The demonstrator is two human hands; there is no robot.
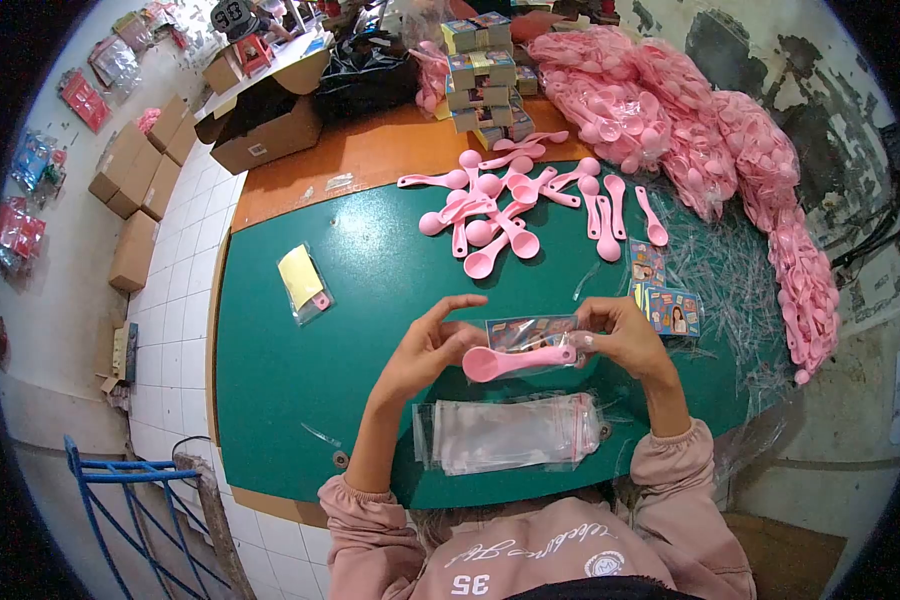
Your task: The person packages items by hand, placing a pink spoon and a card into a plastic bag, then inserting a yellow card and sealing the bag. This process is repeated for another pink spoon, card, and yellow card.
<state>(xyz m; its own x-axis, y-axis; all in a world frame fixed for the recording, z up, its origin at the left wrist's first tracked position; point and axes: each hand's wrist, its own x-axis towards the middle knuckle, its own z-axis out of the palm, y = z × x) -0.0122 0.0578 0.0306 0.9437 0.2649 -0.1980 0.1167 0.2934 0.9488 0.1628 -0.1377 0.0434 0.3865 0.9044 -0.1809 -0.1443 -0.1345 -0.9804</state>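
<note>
A clear plastic bag (532,328) with a printed card and a pink measuring spoon (515,362) is held up over the green table. My right hand (622,336) pinches its right end, by the spoon's handle. At the left end, my left hand (432,348) holds the bag near the spoon's bowl, its index finger stretched out above. Below both hands lies a stack of flat clear resealable bags (510,432). Printed cards (673,312) lie just beyond my right hand.
Loose pink spoons (500,215) are heaped at the table's far side. A packed bag with a yellow card (301,277) lies left. Clear plastic strips (715,270) litter the right side. Bundled card stacks (480,80) and bagged pink spoons (610,95) stand behind.
</note>
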